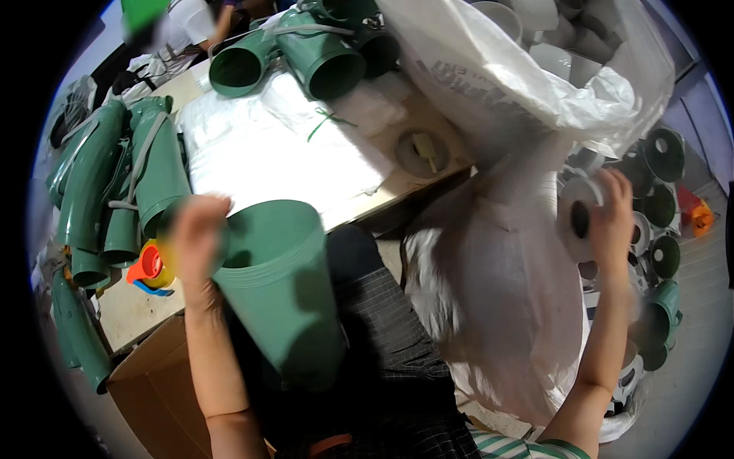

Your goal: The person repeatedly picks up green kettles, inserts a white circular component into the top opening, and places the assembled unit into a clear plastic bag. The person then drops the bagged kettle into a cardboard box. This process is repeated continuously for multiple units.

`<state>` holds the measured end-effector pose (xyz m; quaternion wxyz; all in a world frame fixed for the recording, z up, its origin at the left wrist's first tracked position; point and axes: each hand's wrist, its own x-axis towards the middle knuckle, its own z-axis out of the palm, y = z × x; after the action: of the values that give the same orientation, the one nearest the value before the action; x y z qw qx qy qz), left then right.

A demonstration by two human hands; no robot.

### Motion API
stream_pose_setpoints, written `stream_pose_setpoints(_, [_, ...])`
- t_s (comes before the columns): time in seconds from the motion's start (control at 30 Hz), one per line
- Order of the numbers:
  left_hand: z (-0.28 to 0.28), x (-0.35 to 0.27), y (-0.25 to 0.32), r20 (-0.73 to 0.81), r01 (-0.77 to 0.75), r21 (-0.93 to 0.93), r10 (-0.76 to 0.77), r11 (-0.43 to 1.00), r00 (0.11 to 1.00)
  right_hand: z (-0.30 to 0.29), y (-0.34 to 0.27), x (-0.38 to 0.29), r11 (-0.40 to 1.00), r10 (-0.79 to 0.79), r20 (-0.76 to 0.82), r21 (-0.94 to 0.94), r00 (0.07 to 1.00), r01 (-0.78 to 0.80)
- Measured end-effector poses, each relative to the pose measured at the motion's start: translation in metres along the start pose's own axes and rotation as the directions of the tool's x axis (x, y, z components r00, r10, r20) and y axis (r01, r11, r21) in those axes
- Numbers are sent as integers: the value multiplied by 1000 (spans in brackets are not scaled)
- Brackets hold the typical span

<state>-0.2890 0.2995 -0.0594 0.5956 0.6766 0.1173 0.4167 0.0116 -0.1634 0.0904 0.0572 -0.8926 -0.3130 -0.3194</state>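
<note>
A large green plastic tube-like vessel (pixel 281 310) leans between my legs, its wide ribbed mouth facing up. By the left side of its rim, my left hand (pixel 200 235) is blurred, and a round green part (pixel 222 246), also blurred, shows around its fingers. Over on the right, my right hand (pixel 613 212) is at the edge of a white plastic ring (pixel 578 215) with a dark centre hole. Whether its fingers grip that ring is not clear. The ring belongs to a pile of white and green round parts beside the large woven plastic sack.
Green tubes with grey straps (pixel 155 155) crowd the table's left side. White plastic sheeting (pixel 258 155) covers its middle. A woven sack (pixel 504 275) of white parts stands right. A cardboard box (pixel 155 384) sits low left. A tape dispenser-like yellow-orange object (pixel 152 267) lies nearby.
</note>
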Motion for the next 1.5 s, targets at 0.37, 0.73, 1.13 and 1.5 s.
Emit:
stream_pose_setpoints(0.37, [22, 11, 56, 481, 228, 57, -227, 972, 847, 87, -271, -20, -263, -339, 270, 893, 901, -366])
stream_pose_setpoints(0.73, [57, -19, 37, 126, 279, -164, -260, 946, 957, 113, -311, -54, -606, -95, 494, 660, 864, -444])
stream_pose_setpoints(1.13, [54, -5, 29, 347, -509, 355, 395, 784, 850, 151, -295, -61, 108, 22, -286, 953, 958, 282])
stream_pose_setpoints(1.5, [98, 0, -16, 203, -260, 267, 209, 928, 957, 110, -303, -47, 464, -129, -72, 877, 989, 124])
